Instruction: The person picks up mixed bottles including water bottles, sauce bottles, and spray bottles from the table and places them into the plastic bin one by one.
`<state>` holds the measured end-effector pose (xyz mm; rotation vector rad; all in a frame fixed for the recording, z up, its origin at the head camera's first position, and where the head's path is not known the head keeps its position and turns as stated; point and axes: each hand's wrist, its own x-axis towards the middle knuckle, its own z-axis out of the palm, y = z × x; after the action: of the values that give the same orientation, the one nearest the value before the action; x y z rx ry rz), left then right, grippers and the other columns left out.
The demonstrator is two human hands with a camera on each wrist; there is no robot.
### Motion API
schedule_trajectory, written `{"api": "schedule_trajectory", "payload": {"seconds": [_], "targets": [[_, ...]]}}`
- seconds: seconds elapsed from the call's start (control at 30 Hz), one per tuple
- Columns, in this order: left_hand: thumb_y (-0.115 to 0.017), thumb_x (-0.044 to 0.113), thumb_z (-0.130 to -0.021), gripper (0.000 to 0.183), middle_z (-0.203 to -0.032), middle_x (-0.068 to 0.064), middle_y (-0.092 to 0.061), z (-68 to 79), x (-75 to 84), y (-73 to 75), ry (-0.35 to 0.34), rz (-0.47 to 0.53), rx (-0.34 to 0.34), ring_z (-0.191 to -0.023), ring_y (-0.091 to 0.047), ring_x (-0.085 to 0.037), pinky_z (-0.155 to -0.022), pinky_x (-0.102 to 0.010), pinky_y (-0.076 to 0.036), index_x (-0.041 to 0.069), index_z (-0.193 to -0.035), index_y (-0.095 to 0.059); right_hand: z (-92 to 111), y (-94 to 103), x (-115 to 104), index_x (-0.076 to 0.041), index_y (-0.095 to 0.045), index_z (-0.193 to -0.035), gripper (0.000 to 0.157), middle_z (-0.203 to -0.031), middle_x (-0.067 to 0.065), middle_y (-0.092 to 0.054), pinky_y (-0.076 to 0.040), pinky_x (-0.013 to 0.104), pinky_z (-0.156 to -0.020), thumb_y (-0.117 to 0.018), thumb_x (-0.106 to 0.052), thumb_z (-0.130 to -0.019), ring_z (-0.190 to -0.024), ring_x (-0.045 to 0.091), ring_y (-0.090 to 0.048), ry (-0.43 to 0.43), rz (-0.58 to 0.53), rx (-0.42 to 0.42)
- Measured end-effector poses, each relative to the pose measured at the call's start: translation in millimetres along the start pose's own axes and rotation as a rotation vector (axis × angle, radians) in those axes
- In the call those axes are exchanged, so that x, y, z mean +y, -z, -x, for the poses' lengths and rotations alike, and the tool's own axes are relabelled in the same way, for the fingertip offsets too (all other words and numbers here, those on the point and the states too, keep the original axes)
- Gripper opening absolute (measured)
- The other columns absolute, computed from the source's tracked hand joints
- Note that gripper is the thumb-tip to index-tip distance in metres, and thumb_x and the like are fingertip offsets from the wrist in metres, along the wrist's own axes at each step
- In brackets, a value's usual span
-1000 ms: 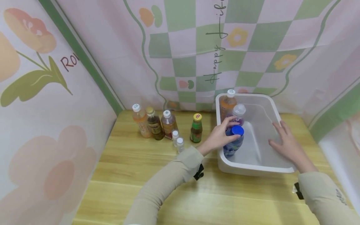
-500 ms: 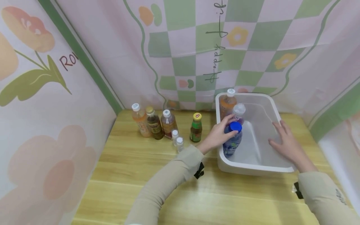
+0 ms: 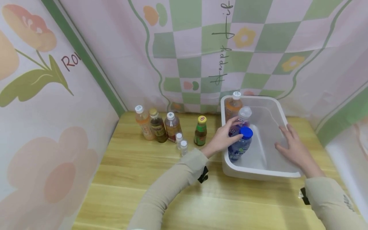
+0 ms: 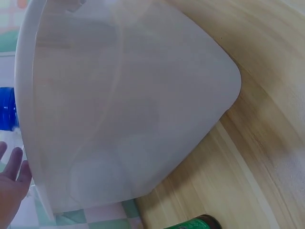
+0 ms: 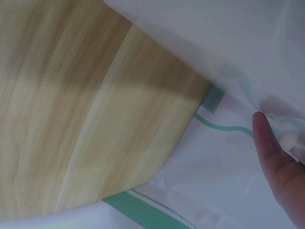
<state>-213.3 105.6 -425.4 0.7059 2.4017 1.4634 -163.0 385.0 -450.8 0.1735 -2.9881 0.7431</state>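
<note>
In the head view, with the flowery cloth at 12 o'clock, a white tub is set on the table. A blue-capped bottle is placed inside, at the tub's 8 o'clock. It is reached from 9 o'clock by the left hand; the fingers are spread beside the cap and not wrapped round it, and whether the thumb is touching cannot be told. The tub's edge is crossed between 3 and 4 o'clock by the right hand, with loose, straight fingers and nothing held. A purple bottle, partly hidden by the left hand, and an orange bottle are also seen inside near 11 o'clock. Out toward 9 o'clock, a green bottle, two tiny bottles and a row of three bottles are left on the table. It seems only about a third is done: three in, six out.

In the left wrist view, the blue cap is cut off at 9 o'clock, the fingers at 8 and the green bottle at 5. The tub's inside is hidden by its wall.

In the right wrist view, one finger is seen at 4 o'clock. The pale shape at 1 o'clock is blurry; it may be the tub.
</note>
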Motion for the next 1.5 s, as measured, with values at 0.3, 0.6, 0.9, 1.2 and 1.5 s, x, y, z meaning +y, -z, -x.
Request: {"api": "schedule_trajectory", "payload": {"seconds": [0.3,0.6,0.9,1.2,1.5], "targets": [[-0.062,0.018,-0.092,0.064,-0.133,-0.004,-0.059,0.5,2.9,18.5,-0.061,0.006,0.063,-0.124,-0.056,-0.021,-0.103,-0.025,-0.046,0.016,-0.146,-0.028,0.1,1.7,-1.4,0.001,-0.014,-0.149,0.075,-0.155,0.031,0.003,-0.024,0.081,-0.084,-0.057,-0.016,-0.09,-0.116,0.069,-0.028,0.003,-0.003,-0.003],[-0.062,0.015,-0.091,0.066,-0.128,-0.008,-0.062,7.2,10.7,56.1,-0.083,0.104,0.137,-0.121,-0.057,-0.023,-0.103,-0.034,-0.047,0.014,-0.146,-0.027,-0.3,0.6,-2.7,0.001,-0.014,-0.149,0.076,-0.155,0.031,0.002,-0.025,0.081,-0.085,-0.058,-0.015,-0.089,-0.116,0.068,-0.029,0.009,0.006,-0.004],[-0.06,0.009,-0.091,0.062,-0.125,-0.013,-0.062,16.8,14.6,100.6,-0.133,0.144,0.211,-0.116,-0.06,-0.023,-0.099,-0.024,-0.049,0.01,-0.145,-0.029,-0.8,0.9,-0.7,0.002,-0.012,-0.149,0.076,-0.155,0.031,0.005,-0.025,0.081,-0.083,-0.057,-0.014,-0.089,-0.114,0.07,-0.029,0.002,-0.007,-0.01],[-0.059,0.014,-0.093,0.065,-0.128,-0.009,-0.061,40.4,-0.7,142.3,-0.033,0.163,0.271,-0.119,-0.057,-0.022,-0.105,-0.031,-0.045,0.016,-0.147,-0.025,1.2,3.5,-2.8,0.0,-0.012,-0.15,0.076,-0.155,0.03,0.005,-0.028,0.08,-0.081,-0.056,-0.016,-0.091,-0.113,0.069,-0.03,-0.013,0.009,-0.021],[-0.058,0.009,-0.092,0.064,-0.129,-0.016,-0.059,61.6,-26.2,192.9,0.038,0.096,0.343,-0.119,-0.056,-0.029,-0.107,-0.037,-0.043,0.011,-0.147,-0.025,0.6,2.3,-4.4,0.001,-0.011,-0.149,0.075,-0.155,0.029,0.007,-0.026,0.081,-0.083,-0.056,-0.016,-0.091,-0.116,0.069,-0.027,-0.009,-0.005,-0.028]]}}
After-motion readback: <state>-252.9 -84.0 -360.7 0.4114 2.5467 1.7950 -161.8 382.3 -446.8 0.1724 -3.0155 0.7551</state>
